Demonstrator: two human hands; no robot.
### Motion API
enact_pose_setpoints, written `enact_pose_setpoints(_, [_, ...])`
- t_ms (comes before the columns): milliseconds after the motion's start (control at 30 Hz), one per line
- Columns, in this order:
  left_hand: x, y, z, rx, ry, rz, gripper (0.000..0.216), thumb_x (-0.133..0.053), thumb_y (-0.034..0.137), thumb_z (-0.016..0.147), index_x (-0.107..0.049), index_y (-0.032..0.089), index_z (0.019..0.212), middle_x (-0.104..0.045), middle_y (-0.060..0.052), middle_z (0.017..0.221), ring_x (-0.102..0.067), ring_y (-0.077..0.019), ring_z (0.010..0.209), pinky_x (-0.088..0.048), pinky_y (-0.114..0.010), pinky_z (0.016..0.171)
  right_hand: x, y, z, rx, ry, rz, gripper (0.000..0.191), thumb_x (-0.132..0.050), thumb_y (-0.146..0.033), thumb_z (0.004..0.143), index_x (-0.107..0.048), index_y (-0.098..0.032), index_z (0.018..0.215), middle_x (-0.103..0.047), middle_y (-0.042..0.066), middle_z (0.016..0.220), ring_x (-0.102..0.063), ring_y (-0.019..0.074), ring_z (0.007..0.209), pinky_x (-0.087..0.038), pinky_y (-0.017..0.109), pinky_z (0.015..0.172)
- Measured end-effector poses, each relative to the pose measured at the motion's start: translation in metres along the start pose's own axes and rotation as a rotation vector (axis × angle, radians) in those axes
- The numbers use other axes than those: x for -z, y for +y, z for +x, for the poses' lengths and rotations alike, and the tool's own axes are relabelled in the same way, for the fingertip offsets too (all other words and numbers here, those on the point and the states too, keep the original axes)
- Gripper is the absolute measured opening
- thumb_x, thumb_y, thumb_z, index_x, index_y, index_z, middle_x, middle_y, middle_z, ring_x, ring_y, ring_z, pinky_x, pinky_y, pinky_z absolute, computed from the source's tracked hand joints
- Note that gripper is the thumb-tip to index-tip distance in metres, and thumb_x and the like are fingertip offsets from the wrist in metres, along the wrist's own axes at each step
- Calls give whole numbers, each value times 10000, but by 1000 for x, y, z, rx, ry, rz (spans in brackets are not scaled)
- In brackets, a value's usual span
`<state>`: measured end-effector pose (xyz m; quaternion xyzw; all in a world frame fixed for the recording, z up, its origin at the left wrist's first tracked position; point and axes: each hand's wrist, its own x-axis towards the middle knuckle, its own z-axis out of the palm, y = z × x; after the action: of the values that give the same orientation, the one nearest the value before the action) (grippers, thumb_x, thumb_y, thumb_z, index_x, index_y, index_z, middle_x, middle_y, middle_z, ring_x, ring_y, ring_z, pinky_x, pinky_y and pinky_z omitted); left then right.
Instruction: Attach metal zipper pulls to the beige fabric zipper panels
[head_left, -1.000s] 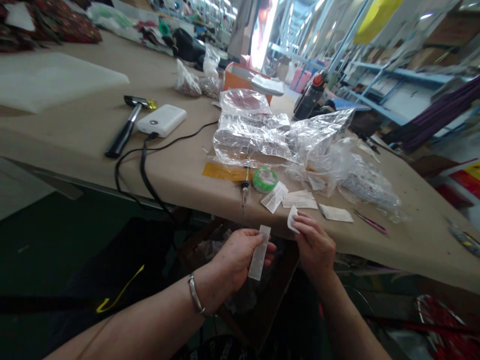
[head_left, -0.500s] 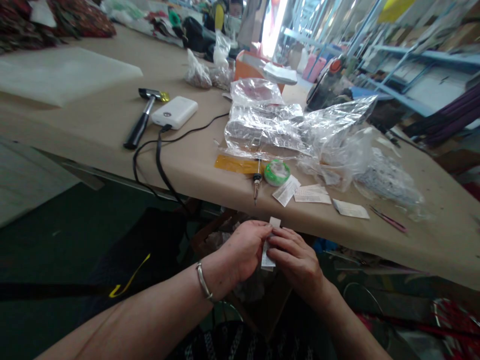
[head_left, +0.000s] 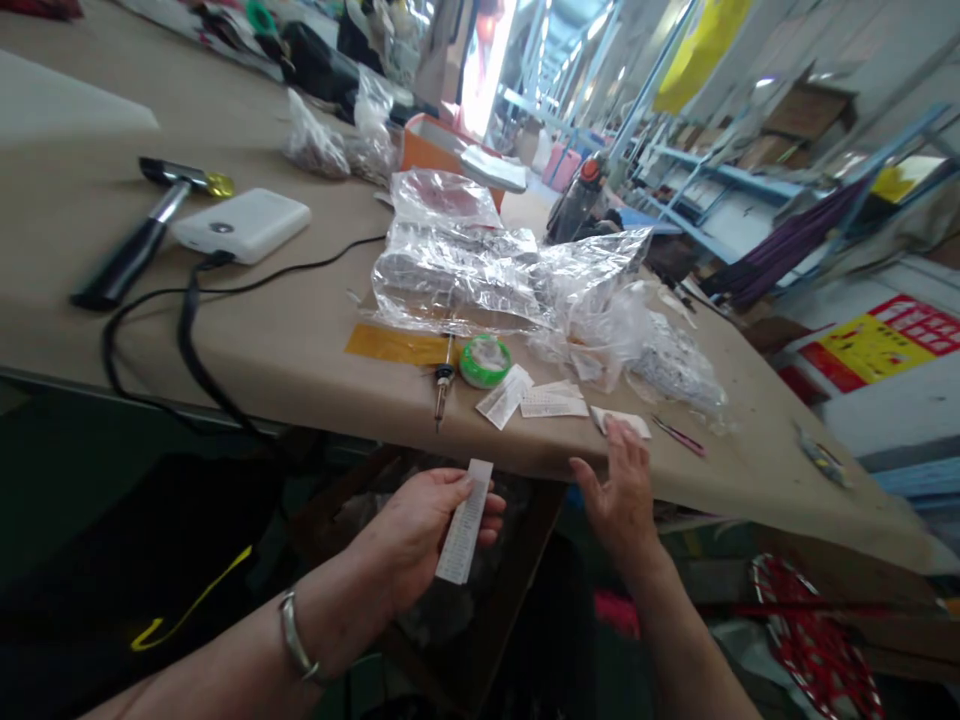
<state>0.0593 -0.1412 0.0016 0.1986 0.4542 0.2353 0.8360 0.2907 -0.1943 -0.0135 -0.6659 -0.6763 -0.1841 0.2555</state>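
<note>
My left hand (head_left: 427, 530) pinches a printed strip (head_left: 465, 530) just off the near edge of the table (head_left: 757, 480). My right hand (head_left: 626, 490), fingers spread and unclenched, touches a paper slip (head_left: 636, 422) along that edge. Bare brown surface spreads right of the tweezers (head_left: 679, 436); blue shelves (head_left: 712, 172) stand beyond.

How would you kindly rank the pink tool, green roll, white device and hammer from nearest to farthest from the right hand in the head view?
1. Pink tool, ahead of the right hand and to its right.
2. Green roll, ahead and to the left.
3. White device, farther left.
4. Hammer, left of the white device.
</note>
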Motion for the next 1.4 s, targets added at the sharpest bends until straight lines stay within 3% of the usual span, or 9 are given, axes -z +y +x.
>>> enact_pose_setpoints(67, [0, 0, -1, 3, 11, 7, 97, -549, 156, 848, -609, 87, 816, -681, -100, 727, -628, -138, 573, -536, -255, 568, -1, 23, -4, -69, -58, -170, 667, -532, -482, 860, -388, -75, 1369, -492, 241, 1315, -395, 389, 1271, -380, 624, 975])
enact_pose_setpoints(167, [-1, 0, -2, 5, 19, 13, 84, -555, 156, 845, -604, 92, 821, -678, -92, 723, -628, -140, 576, -537, -255, 567, -3, 41, -16, -49, -138, -246, 536, -499, -402, 895, -459, -79, 1321, -523, 221, 1303, -440, 361, 1245, -407, 572, 972])
enact_pose_setpoints(367, [-1, -1, -1, -10, 16, 4, 96, -570, 165, 835, -616, 90, 795, -671, -89, 698, -613, -130, 537, -525, -241, 537, 10, 55, -27, 0, 27, -68, 220, -495, -247, 909, -662, -172, 1031, -686, 112, 1066, -631, 230, 1003, -506, 412, 885])
enact_pose_setpoints(467, [-3, -4, 0, -18, 25, 7, 101, -553, 156, 842, -608, 88, 790, -670, -96, 705, -612, -130, 530, -522, -247, 535, 16, 37, -19, -67, 149, 97, 134, -556, -227, 877, -672, -186, 931, -709, 79, 940, -668, 204, 886, -529, 370, 834])
enact_pose_setpoints(567, [-4, -8, 3, -14, 22, 6, 121, -532, 175, 856, -608, 94, 809, -666, -93, 701, -602, -128, 517, -514, -258, 533, 15, -11, -14, -74, 177, 358, 144, -566, -156, 857, -647, -199, 967, -689, 83, 1015, -654, 212, 965, -518, 400, 883])
enact_pose_setpoints(667, [-2, -11, 5, -45, -45, -67, 125, -548, 172, 837, -624, 90, 780, -648, -76, 674, -578, -116, 504, -477, -232, 506, 6, -64, -17, 172, 22, 533, 215, -553, -93, 841, -630, -212, 1002, -673, 82, 1060, -601, 233, 1093, -493, 446, 932])
enact_pose_setpoints(767, [1, -11, 5, -128, -89, -163, 99, -650, 150, 750, -615, 92, 678, -621, -49, 637, -544, -86, 504, -420, -185, 480, -6, -96, -21, 383, -86, 530, 216, -552, -79, 837, -632, -194, 1001, -684, 83, 1039, -572, 235, 1136, -469, 454, 961])
enact_pose_setpoints(900, [7, -11, 4, -165, -48, -216, 161, -716, 182, 692, -592, 112, 616, -595, -21, 604, -522, -74, 510, -396, -173, 475, -15, -106, -23, 431, -119, 502, 198, -521, -91, 860, -629, -182, 999, -684, 87, 1070, -559, 222, 1160, -460, 433, 979])
enact_pose_setpoints(1400, [7, -13, 2, -206, -36, -161, 128, -629, 139, 718, -578, 105, 605, -572, -13, 583, -507, -69, 511, -373, -170, 477, -9, -105, -20, 448, -175, 525, 215, -505, -84, 851, -631, -178, 998, -699, 83, 1047, -590, 209, 1126, -470, 412, 982])
